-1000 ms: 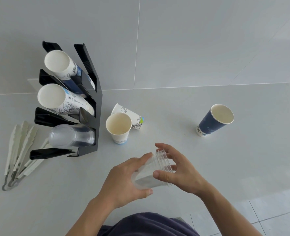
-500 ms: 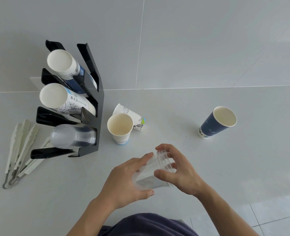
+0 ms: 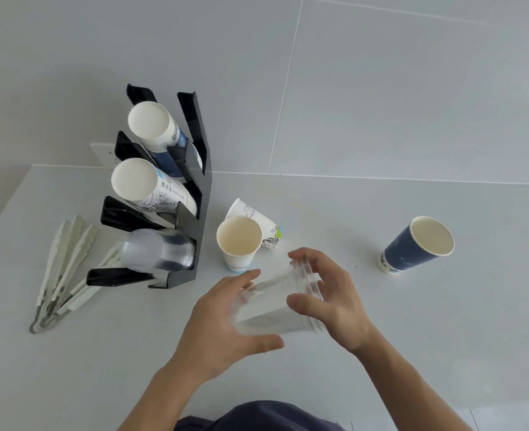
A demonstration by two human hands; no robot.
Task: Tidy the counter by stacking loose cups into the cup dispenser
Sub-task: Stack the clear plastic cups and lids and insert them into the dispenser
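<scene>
Left hand: bare, no rings, no watch.
Right hand: bare, short nails, no jewellery.
Forearms: uncovered to the bottom edge, no sleeves showing.
Garment: dark navy fabric, softly creased, at bottom centre.

The scene was lit brightly and evenly by soft, diffuse light. Only faint shadows were cast on the desk. Straight lines were bowed by wide-angle distortion; slight softness was seen throughout.
</scene>
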